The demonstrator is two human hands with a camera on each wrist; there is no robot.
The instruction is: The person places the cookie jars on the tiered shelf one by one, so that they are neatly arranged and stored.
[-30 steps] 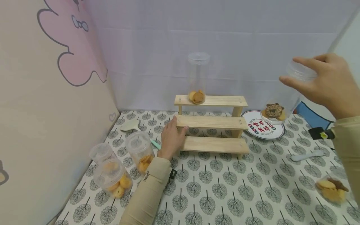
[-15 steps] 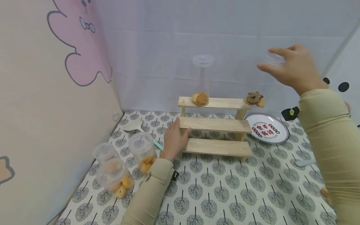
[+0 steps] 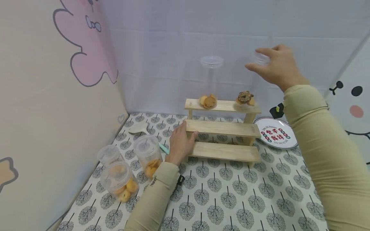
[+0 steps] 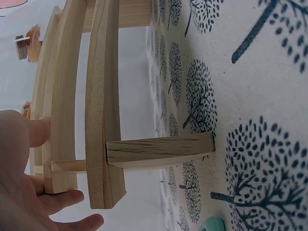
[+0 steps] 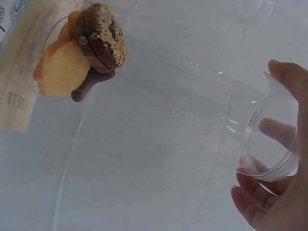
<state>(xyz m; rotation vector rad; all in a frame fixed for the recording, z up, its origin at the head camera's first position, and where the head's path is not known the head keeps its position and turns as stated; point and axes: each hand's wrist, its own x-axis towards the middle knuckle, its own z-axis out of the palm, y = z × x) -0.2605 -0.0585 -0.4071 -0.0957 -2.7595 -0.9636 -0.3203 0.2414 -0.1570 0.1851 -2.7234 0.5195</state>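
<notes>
My right hand (image 3: 278, 67) grips a tall clear jar (image 5: 226, 130) round its lidded top, thumb and fingers on opposite sides. Inside at its base lie a nut-topped chocolate ring cookie (image 5: 101, 38) and a yellow cookie (image 5: 62, 70). The jar's base overlaps the right end of the top board of a three-step wooden stand (image 3: 222, 126). My left hand (image 3: 180, 144) holds the left end of the stand's middle board, thumb on one face and fingers round the edge in the left wrist view. Another tall jar (image 3: 212, 80) with round cookies stands on the top board's left part.
Three lidded jars of cookies (image 3: 147, 154) stand on the tree-print cloth at left. Behind them lies a pale spatula-like utensil (image 3: 138, 127). A white plate with red characters (image 3: 276, 133) sits right of the stand, below my right forearm.
My right hand has carried the jar leftward from above the plate to the right end of the top board. The left hand keeps its hold on the stand.
</notes>
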